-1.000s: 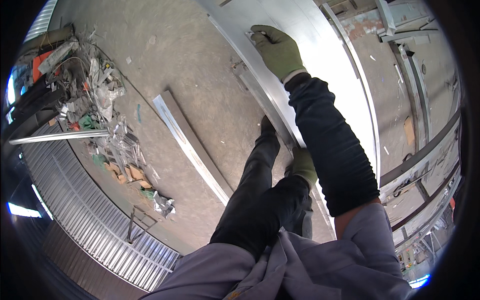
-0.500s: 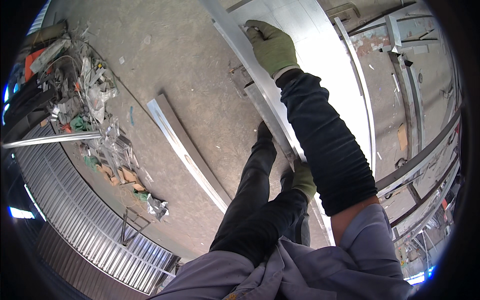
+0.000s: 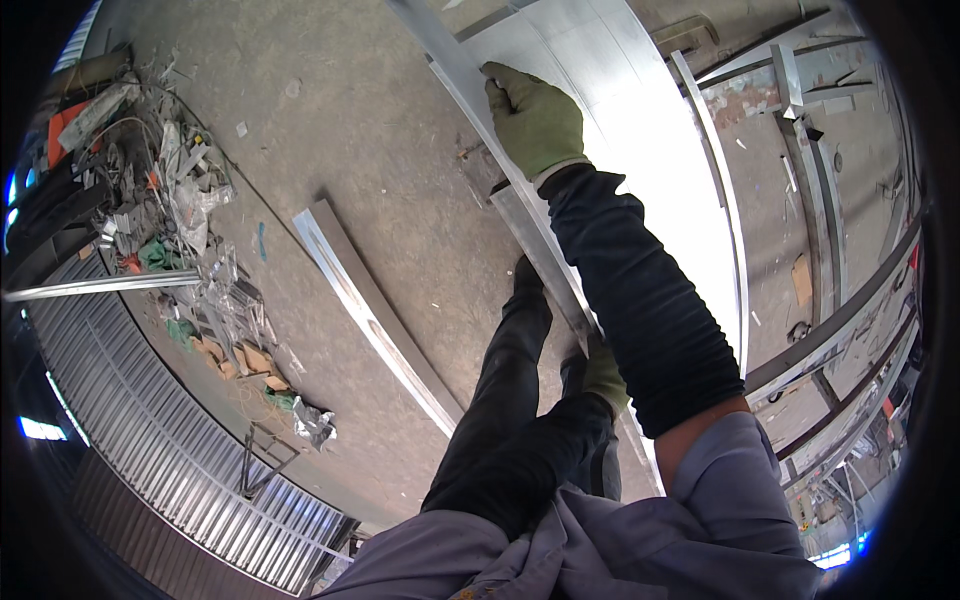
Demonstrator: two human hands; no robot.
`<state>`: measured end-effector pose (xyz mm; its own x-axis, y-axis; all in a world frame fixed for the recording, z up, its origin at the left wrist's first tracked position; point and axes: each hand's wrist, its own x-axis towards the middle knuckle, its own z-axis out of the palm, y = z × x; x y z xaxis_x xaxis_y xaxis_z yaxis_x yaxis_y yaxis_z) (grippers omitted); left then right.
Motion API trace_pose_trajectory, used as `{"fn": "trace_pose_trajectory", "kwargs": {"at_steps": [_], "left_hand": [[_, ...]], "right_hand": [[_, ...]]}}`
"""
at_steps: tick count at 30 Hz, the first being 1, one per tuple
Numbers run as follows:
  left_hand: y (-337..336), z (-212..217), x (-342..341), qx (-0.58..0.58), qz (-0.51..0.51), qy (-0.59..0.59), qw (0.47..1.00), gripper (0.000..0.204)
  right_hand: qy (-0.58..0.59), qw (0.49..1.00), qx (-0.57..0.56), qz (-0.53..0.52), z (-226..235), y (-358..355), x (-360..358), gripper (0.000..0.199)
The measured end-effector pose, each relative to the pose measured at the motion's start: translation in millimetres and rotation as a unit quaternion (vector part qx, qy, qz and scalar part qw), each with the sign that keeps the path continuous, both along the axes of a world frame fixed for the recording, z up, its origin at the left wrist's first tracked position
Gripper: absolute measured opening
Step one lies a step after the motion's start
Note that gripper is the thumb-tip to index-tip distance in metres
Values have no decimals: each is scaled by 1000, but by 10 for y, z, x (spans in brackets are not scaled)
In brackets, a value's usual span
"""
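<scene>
A large shiny metal sheet (image 3: 655, 150) stands tilted in front of me, its near edge running from the top centre down toward my body. My right hand (image 3: 535, 120), in a green glove, grips that edge high up, the arm stretched out in a black sleeve. My left hand (image 3: 604, 374), also in a green glove, holds the same edge low down, close to my body. My dark trouser leg and boot (image 3: 524, 285) stand on the concrete floor just left of the sheet.
A long bent metal strip (image 3: 370, 310) lies on the concrete to the left. Farther left is a heap of metal scraps and rubbish (image 3: 190, 215), and a corrugated metal sheet (image 3: 150, 440) curves along the lower left. Metal frame rails (image 3: 840, 320) run on the right.
Both hands keep their hold on the sheet's edge. The picture has shifted a little, and my left hand sits slightly lower on the edge.
</scene>
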<state>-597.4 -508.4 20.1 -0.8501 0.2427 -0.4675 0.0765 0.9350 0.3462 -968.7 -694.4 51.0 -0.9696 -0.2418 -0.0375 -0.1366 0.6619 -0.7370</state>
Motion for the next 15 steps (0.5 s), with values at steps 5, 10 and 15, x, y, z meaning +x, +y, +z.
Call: {"fn": "trace_pose_trajectory", "kwargs": {"at_steps": [5,10,15], "left_hand": [[1,10,-53,6,-4,1,1000,20],[-15,18,-67,0,-6,2,1000,19],[-27,22,-75,1,-6,8,1000,18]], "right_hand": [[-4,1000,-2,-14,-57,55,-3,29],[-1,1000,15,-13,-29,-13,19,27],[11,1000,25,-12,-62,-52,-39,27]]}}
